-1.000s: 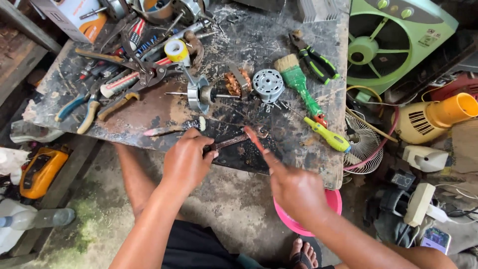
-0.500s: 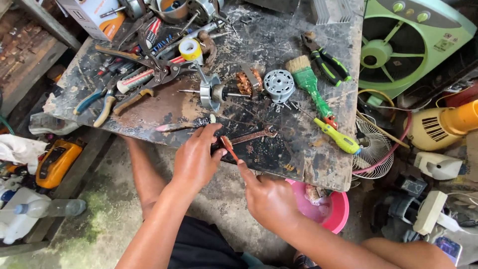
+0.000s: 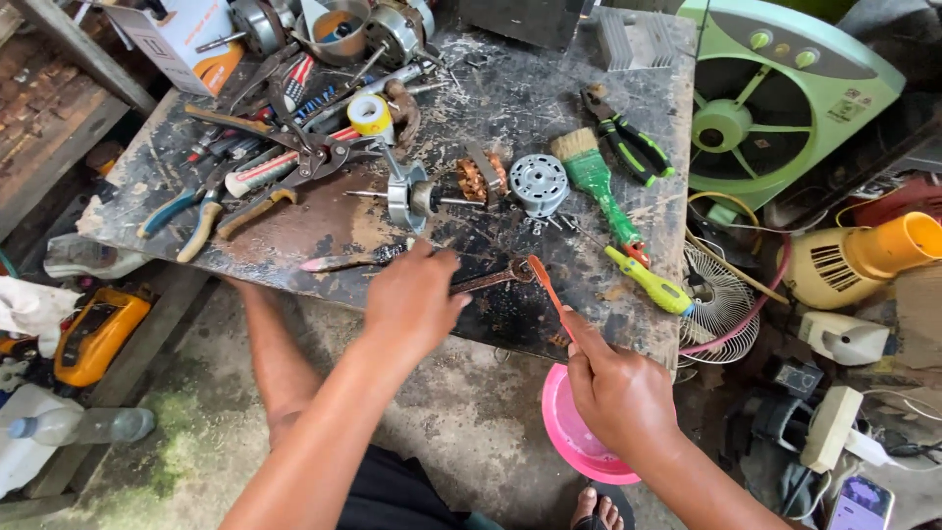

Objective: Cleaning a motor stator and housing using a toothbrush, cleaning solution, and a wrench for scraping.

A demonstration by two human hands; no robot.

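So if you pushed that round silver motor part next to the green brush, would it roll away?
Probably not. The round silver motor part seems to lie flat on its face on the workbench, so it would likely slide rather than roll. It looks like solid metal, so probably heavy for its size, and the rough, grimy top should slow it.

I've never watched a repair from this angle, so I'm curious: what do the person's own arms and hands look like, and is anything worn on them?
Both arms are bare up to the frame edge: no sleeves, gloves, watch or rings show. The left hand and right hand are bare too. Lower down, dark clothing shows at the lap, and a sandal strap crosses one foot.
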